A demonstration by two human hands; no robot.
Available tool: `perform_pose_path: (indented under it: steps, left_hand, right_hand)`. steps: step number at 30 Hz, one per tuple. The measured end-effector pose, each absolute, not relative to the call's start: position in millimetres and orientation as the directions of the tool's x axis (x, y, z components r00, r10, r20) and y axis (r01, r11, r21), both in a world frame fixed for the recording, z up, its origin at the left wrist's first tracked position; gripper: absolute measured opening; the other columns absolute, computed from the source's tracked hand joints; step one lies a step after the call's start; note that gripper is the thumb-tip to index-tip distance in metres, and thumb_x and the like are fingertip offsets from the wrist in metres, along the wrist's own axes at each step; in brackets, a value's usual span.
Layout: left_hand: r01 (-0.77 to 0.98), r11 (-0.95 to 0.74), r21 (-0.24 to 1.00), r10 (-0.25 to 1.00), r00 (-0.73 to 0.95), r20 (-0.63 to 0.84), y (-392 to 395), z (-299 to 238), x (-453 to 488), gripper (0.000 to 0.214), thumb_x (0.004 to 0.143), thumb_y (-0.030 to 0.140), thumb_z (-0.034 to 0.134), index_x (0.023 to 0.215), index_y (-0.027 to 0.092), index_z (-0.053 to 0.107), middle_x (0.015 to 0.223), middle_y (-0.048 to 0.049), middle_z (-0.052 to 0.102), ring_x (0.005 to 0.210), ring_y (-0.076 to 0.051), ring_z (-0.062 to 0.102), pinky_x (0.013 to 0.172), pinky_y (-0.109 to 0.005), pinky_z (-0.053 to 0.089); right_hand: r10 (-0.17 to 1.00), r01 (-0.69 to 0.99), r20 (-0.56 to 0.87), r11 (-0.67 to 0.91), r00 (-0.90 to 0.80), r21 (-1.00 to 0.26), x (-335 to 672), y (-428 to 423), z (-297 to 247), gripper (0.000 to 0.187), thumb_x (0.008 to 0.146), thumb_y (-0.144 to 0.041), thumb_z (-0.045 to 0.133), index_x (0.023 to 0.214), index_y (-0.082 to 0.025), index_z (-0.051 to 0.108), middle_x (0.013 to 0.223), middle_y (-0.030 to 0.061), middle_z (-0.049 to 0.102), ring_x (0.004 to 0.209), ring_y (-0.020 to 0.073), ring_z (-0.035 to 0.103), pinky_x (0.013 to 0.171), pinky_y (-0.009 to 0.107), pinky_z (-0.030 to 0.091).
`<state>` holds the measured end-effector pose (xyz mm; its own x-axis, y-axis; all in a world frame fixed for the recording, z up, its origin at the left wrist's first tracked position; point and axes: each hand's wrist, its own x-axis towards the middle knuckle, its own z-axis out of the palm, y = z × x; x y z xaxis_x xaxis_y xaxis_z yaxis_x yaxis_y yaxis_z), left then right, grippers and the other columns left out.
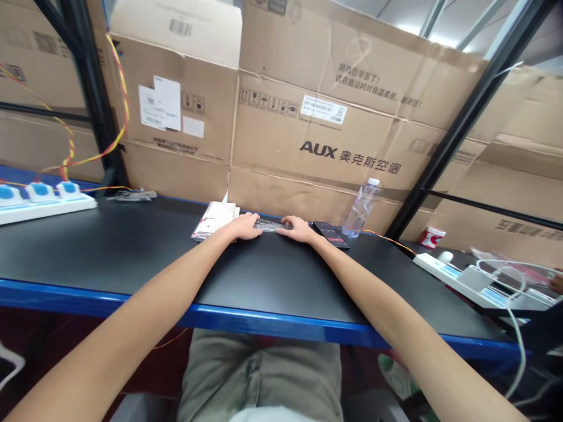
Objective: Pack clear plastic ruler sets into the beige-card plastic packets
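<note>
Both my arms reach forward across a black table with a blue front edge. My left hand and my right hand lie on either end of a small flat clear packet near the table's far edge, fingers curled onto it. A white booklet or stack of papers lies just left of my left hand. A dark phone-like slab lies just right of my right hand.
A clear plastic bottle stands behind the dark slab. Large cardboard boxes wall the back. White power strips sit at far left and right, with cables. A red-white cup stands at right. Black frame posts rise beside the table.
</note>
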<state>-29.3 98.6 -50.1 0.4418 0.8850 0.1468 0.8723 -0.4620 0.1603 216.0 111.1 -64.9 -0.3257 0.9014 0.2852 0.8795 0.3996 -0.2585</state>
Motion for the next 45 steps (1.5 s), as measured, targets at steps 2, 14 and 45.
perform_pose_path:
  steps: [2,14,45]
  left_hand:
    - [0.872,-0.463,0.158,0.885,0.447,0.128,100,-51,-29,0.064,0.088,0.043,0.049,0.145,0.013,0.043,0.147,-0.0175,0.05,0.133,-0.029,0.051,0.107,-0.035,0.041]
    - [0.876,-0.464,0.127,0.874,0.43,0.226,94,-43,-37,0.08,0.081,0.051,0.059,0.15,0.017,0.037,0.152,-0.017,0.041,0.135,-0.032,0.047,0.11,-0.036,0.039]
    - [0.828,-0.561,0.016,0.827,0.559,0.053,84,-34,-22,0.035,0.085,0.038,0.049,0.113,0.02,0.06,0.126,-0.0107,0.06,0.116,-0.026,0.057,0.1,-0.034,0.046]
  right_hand:
    - [0.915,0.872,0.195,0.398,-0.354,-0.284,214,108,-58,0.051,0.084,-0.057,0.065,0.116,-0.018,0.065,0.105,0.007,0.069,0.097,0.0209,0.064,0.083,0.03,0.047]
    - [0.911,0.899,0.08,0.412,-0.404,-0.152,198,90,-33,0.041,0.076,-0.043,0.075,0.106,-0.017,0.064,0.11,0.0104,0.07,0.096,0.0249,0.066,0.073,0.026,0.046]
    - [0.869,0.871,-0.126,0.452,-0.479,-0.192,195,73,-9,0.032,0.072,-0.038,0.076,0.097,-0.018,0.071,0.097,0.003,0.073,0.086,0.0201,0.067,0.062,0.023,0.044]
